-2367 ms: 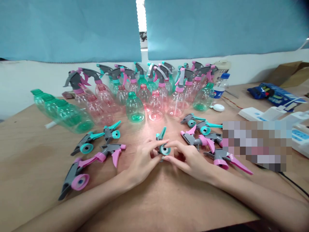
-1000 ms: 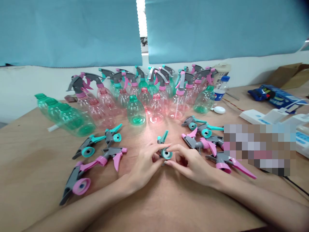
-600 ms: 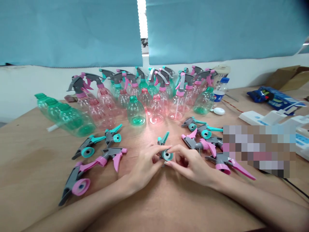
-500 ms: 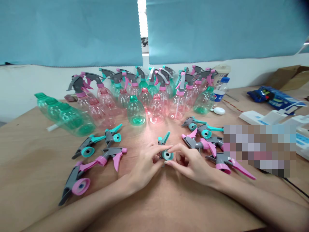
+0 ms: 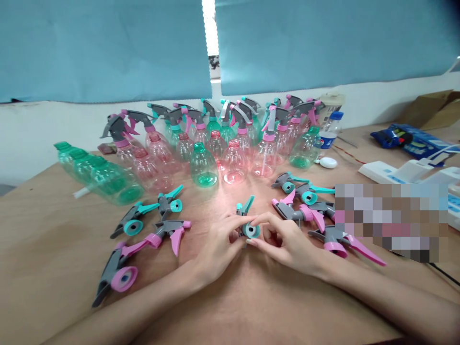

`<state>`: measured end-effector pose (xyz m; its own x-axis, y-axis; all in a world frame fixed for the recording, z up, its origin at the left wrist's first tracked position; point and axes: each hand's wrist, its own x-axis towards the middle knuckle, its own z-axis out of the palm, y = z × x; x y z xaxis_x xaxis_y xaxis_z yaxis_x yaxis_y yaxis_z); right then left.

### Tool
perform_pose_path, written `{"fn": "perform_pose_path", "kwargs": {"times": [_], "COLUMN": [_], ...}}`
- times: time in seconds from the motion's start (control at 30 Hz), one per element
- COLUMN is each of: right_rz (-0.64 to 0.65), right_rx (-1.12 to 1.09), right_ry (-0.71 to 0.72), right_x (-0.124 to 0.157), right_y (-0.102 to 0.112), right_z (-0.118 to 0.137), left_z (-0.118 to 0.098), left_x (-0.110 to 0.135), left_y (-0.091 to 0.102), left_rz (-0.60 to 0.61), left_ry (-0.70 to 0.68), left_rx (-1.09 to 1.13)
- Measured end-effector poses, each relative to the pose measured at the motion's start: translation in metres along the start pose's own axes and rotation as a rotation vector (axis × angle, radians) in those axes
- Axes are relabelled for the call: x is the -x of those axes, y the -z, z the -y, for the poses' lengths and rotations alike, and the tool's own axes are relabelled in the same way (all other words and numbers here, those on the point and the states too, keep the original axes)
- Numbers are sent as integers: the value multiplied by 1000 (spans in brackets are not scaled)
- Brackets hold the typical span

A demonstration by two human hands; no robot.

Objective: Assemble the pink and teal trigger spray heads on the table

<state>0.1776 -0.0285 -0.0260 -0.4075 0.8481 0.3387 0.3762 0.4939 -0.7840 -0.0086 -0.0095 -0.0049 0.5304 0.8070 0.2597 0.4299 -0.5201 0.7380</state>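
Observation:
Between my hands, at the middle of the table, is a grey and teal trigger spray head (image 5: 246, 206), its round collar opening facing me. The fingers of my left hand (image 5: 219, 247) close on its left side. My right hand (image 5: 289, 242) pinches the teal collar from the right with thumb and forefinger. To the left lie loose spray heads, among them a pink and grey one (image 5: 124, 279) and a teal one (image 5: 133, 227). More lie on the right, including a pink one (image 5: 335, 248) and a teal one (image 5: 309, 197).
Behind my hands stand open green bottles (image 5: 204, 167) and pink bottles (image 5: 234, 165), with several capped by spray heads farther back. Green bottles (image 5: 118, 179) lean in a row at left. On the right are a Pepsi bottle (image 5: 327, 140), power strips (image 5: 381, 171), a blue packet (image 5: 420, 141) and a carton (image 5: 431, 110).
The view has turned slightly, so things on the table sit a little differently in it. Both hands keep nearly the same hold on the spray head.

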Motion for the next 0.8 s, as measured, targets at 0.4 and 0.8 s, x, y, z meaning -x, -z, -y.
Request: {"fn": "perform_pose_path", "kwargs": {"times": [0.4, 0.8], "right_rz": [19, 81], "right_rx": [4, 58], "right_ry": [-7, -18], "right_x": [1, -3], "right_y": [-1, 3], "right_z": [-1, 3], "left_z": [0, 1], "left_x": [0, 0], "left_y": [0, -1], "left_rz": [-2, 5], "left_ry": [-21, -23], "left_rx": [-23, -58]}}
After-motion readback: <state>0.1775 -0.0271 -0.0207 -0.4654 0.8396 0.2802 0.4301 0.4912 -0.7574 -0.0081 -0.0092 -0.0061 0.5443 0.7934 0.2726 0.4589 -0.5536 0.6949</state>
